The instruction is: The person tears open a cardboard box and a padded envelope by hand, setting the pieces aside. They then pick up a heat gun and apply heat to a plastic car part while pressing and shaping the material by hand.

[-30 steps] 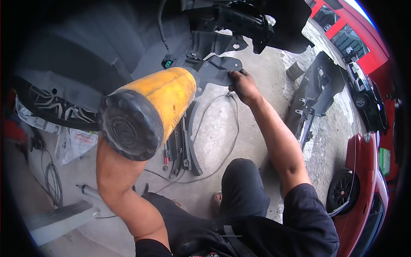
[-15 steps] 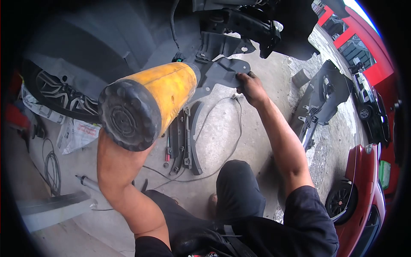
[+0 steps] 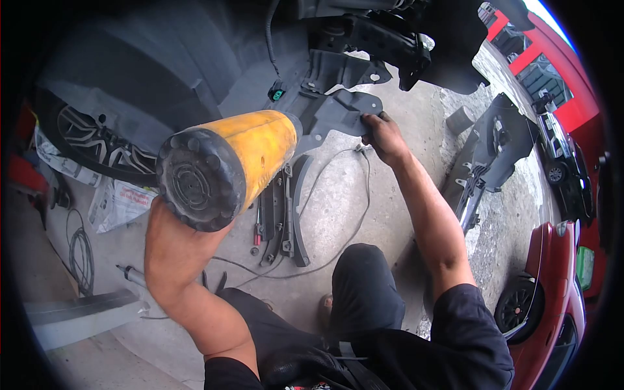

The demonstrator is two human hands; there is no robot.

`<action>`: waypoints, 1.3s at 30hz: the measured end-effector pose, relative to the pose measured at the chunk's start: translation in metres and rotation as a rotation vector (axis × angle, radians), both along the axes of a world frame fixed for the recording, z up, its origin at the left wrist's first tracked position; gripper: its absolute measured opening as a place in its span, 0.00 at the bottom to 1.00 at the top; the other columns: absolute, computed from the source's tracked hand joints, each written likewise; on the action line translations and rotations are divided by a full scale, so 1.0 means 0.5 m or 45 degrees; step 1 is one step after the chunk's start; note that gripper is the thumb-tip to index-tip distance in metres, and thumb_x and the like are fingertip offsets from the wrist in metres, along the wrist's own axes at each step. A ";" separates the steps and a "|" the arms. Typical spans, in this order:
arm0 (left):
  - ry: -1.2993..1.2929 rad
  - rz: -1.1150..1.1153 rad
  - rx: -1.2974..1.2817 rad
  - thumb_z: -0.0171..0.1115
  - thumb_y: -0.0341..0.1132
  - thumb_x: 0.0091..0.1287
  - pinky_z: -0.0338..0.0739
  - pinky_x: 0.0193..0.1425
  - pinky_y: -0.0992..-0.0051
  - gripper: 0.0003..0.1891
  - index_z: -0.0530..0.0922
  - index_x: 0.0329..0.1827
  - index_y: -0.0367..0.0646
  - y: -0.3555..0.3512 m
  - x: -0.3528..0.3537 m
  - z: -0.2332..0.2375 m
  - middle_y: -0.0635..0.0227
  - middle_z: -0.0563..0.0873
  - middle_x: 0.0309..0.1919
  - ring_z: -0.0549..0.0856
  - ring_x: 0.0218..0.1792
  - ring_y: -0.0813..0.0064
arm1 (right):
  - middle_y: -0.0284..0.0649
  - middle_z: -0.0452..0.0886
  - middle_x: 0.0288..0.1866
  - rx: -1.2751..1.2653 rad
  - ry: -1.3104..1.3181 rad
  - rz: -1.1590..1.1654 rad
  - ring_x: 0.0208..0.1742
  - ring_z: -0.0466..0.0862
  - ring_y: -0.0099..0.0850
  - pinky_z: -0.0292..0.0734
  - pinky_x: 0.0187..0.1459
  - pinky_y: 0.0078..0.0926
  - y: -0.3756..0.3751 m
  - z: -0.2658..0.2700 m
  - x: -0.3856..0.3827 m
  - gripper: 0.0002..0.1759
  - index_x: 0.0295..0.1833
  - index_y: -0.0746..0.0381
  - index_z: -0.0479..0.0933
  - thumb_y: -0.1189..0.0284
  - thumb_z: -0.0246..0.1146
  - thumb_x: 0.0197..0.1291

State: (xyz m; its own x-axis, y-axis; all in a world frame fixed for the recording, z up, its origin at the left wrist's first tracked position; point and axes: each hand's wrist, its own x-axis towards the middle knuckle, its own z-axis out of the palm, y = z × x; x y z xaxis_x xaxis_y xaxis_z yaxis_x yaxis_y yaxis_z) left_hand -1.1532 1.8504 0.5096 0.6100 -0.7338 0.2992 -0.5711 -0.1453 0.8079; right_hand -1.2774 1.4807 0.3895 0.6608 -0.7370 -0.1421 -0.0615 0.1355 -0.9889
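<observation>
A yellow cylinder with a black ribbed end cap point(image 3: 260, 146) is in front of my left forearm and covers my left hand. My right hand point(image 3: 385, 135) pinches the edge of a dark grey plastic panel point(image 3: 335, 112), near a hole in its corner. The panel runs left behind the cylinder's far end. Just above it hangs a green connector point(image 3: 277, 95) on a corrugated black cable. A large dark liner point(image 3: 169, 58) fills the upper left.
Long dark strips point(image 3: 286, 214) and a red-handled tool point(image 3: 257, 235) lie on the concrete floor. A thin cable point(image 3: 368, 188) loops beside them. A wheel point(image 3: 97, 143) is at left, a removed bumper-like part point(image 3: 491, 149) at right. A red car point(image 3: 539, 292) stands lower right.
The yellow cylinder has shifted slightly, its cap a little to the right. More of the green connector shows above it. My right hand keeps its grip on the panel.
</observation>
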 end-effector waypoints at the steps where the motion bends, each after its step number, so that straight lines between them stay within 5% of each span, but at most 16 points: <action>1: 0.001 0.003 -0.001 0.72 0.28 0.54 0.79 0.54 0.66 0.20 0.80 0.51 0.34 -0.001 0.001 -0.002 0.56 0.88 0.45 0.87 0.49 0.60 | 0.38 0.75 0.33 0.007 -0.009 0.007 0.26 0.73 0.25 0.70 0.29 0.23 0.001 0.000 0.000 0.14 0.51 0.68 0.68 0.69 0.58 0.67; 10: -0.111 -0.056 -0.067 0.72 0.29 0.54 0.80 0.50 0.67 0.18 0.81 0.48 0.34 -0.013 -0.003 0.004 0.56 0.89 0.41 0.88 0.45 0.61 | 0.38 0.75 0.33 0.024 -0.037 0.005 0.26 0.72 0.25 0.70 0.29 0.23 0.011 0.003 -0.001 0.13 0.51 0.68 0.68 0.70 0.57 0.67; 13: 0.078 -0.084 0.153 0.73 0.26 0.54 0.74 0.61 0.69 0.24 0.78 0.55 0.33 -0.003 0.001 0.014 0.58 0.85 0.51 0.84 0.53 0.67 | 0.38 0.75 0.34 0.035 -0.037 -0.007 0.26 0.72 0.25 0.70 0.29 0.23 0.011 -0.002 0.005 0.14 0.52 0.68 0.69 0.70 0.57 0.67; 23: -0.031 0.053 0.050 0.74 0.28 0.51 0.78 0.53 0.66 0.22 0.80 0.50 0.34 0.033 0.050 -0.015 0.54 0.87 0.45 0.86 0.49 0.57 | 0.39 0.76 0.42 0.286 -0.082 0.066 0.36 0.74 0.27 0.72 0.33 0.25 -0.021 -0.088 0.048 0.16 0.55 0.69 0.70 0.68 0.55 0.69; 31: 0.206 0.181 0.023 0.72 0.26 0.56 0.76 0.57 0.67 0.22 0.77 0.54 0.31 0.022 0.087 -0.044 0.55 0.85 0.48 0.85 0.50 0.61 | 0.37 0.77 0.48 0.418 -0.161 0.090 0.41 0.76 0.27 0.71 0.43 0.31 -0.011 -0.120 0.094 0.24 0.58 0.62 0.71 0.52 0.49 0.75; 33: 0.240 0.175 0.031 0.71 0.26 0.56 0.76 0.57 0.67 0.22 0.77 0.54 0.31 0.013 0.089 -0.036 0.55 0.86 0.47 0.85 0.50 0.61 | 0.46 0.75 0.59 0.508 -0.248 -0.015 0.43 0.78 0.33 0.73 0.45 0.34 0.016 -0.118 0.072 0.36 0.69 0.67 0.64 0.47 0.50 0.73; 35: 0.243 0.187 0.015 0.71 0.25 0.56 0.76 0.57 0.67 0.22 0.77 0.53 0.31 0.009 0.091 -0.034 0.55 0.86 0.47 0.85 0.50 0.62 | 0.48 0.75 0.60 0.622 -0.194 -0.203 0.43 0.80 0.34 0.73 0.43 0.32 0.063 -0.144 0.044 0.37 0.71 0.66 0.61 0.45 0.48 0.73; 39: 0.294 0.206 0.071 0.71 0.25 0.56 0.76 0.56 0.67 0.21 0.77 0.53 0.31 0.002 0.095 -0.025 0.55 0.86 0.48 0.85 0.49 0.62 | 0.40 0.79 0.41 0.809 -0.008 -0.208 0.31 0.79 0.27 0.72 0.34 0.24 0.275 -0.250 0.000 0.28 0.66 0.64 0.67 0.53 0.51 0.74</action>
